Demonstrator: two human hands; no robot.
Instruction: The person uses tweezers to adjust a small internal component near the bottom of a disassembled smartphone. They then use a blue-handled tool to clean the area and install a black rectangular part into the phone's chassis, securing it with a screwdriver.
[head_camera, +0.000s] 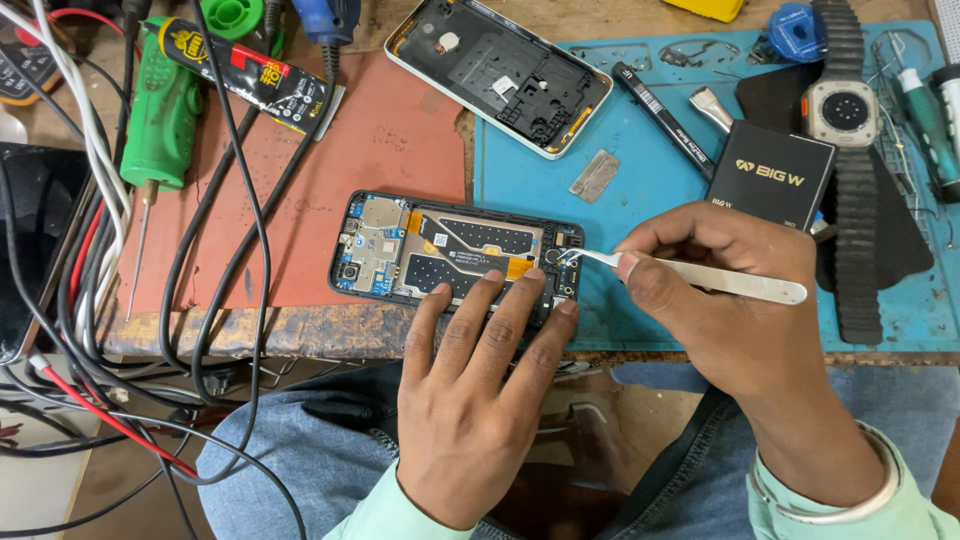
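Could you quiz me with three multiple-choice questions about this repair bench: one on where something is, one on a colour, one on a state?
1. Where do the tweezers tips touch?
A. the opened phone's right end
B. the smartwatch
C. the glue tube

2. What colour is the mat under the right hand?
A. red
B. blue
C. white

3. How is the opened phone?
A. sealed shut
B. back off, circuit boards showing
C. screen lit

Answers: 1 A, the tips meet its right end. 2 B, that mat is blue. 3 B, boards lie bare while the left hand presses its edge; the removed back cover lies apart.
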